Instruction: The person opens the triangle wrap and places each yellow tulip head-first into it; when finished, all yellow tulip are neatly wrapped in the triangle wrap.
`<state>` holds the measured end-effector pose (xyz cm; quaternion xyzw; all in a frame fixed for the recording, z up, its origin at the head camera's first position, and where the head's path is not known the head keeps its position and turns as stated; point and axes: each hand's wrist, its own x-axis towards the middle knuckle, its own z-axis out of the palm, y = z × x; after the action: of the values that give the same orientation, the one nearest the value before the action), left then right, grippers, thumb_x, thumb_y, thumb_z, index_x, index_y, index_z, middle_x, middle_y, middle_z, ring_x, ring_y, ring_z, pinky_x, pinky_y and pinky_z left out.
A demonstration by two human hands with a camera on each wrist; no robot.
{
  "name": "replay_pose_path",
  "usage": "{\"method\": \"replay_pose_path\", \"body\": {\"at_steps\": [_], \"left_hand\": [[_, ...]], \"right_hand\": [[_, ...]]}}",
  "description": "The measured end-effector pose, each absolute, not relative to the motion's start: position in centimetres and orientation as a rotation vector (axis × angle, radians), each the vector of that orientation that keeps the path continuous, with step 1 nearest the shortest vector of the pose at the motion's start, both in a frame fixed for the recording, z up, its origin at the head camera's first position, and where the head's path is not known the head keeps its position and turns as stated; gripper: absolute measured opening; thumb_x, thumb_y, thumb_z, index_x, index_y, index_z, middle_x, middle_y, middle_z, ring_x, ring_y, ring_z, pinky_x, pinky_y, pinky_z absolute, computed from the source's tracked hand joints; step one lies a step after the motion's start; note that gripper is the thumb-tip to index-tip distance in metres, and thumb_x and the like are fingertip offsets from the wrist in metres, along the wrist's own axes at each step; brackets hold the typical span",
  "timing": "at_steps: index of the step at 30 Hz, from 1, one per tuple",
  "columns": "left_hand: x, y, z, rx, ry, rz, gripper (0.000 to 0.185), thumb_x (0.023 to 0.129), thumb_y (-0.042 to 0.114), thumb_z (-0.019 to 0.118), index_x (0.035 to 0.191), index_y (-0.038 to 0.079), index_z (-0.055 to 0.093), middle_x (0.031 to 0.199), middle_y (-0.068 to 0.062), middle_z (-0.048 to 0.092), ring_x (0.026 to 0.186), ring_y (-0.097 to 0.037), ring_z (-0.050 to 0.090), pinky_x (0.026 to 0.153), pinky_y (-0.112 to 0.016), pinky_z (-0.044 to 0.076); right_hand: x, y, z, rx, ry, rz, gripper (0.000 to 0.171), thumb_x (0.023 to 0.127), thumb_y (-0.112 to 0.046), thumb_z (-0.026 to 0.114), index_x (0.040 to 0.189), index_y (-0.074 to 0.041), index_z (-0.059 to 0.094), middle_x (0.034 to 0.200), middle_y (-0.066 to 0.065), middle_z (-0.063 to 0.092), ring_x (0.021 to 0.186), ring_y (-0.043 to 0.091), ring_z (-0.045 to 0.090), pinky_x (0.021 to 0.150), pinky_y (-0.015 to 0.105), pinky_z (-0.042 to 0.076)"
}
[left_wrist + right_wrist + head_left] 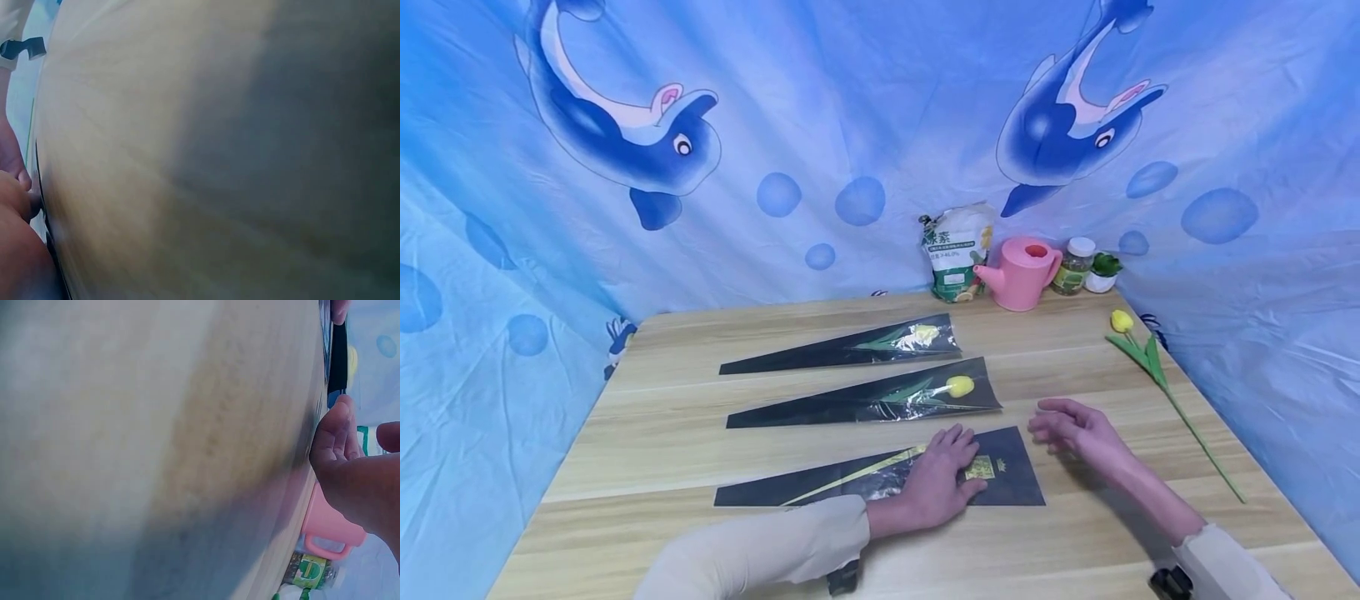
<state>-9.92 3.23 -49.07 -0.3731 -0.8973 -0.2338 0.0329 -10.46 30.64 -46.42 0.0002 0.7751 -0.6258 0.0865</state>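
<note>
My left hand lies with spread fingers on the nearest black flower sleeve, which bears a gold stripe and a gold label. Just past that sleeve's wide right end, my right hand hovers with loosely bent fingers and holds nothing. The right wrist view also shows this right hand apart from the tabletop. Farther back lie a middle sleeve and a far sleeve, each with a yellow tulip inside. One loose yellow tulip with a long green stem rests at the right.
At the back right of the wooden table stand a white-and-green bag, a pink watering can, a lidded jar and a small potted plant. A blue dolphin-print curtain hangs around the table.
</note>
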Motion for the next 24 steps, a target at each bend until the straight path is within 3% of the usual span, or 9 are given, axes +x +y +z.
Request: {"method": "replay_pose_path", "body": {"at_steps": [10,24], "left_hand": [[-9.9,3.37,-49.38,-1.098,-2.731,-0.748,0.046,0.094,0.032,0.069,0.129,0.003,0.065,0.142,-0.012,0.054,0.138,-0.031,0.043,0.116,-0.041,0.031],[-9.96,3.64,-49.61,-1.011,-2.52,-1.03,0.031,0.088,0.016,0.077,0.116,0.003,0.073,0.124,-0.011,0.067,0.125,-0.031,0.057,0.109,-0.042,0.04]], "right_hand": [[-10.01,30.76,-46.41,-0.03,2.279,-1.883,0.049,0.102,-0.009,0.053,0.14,0.017,0.036,0.118,0.029,0.064,0.097,0.028,0.069,0.082,0.035,0.059],[-9.5,30.38,-46.18,-0.065,2.274,-1.829,0.052,0.101,-0.011,0.058,0.137,0.018,0.037,0.118,0.029,0.064,0.097,0.029,0.069,0.081,0.036,0.059]]}}
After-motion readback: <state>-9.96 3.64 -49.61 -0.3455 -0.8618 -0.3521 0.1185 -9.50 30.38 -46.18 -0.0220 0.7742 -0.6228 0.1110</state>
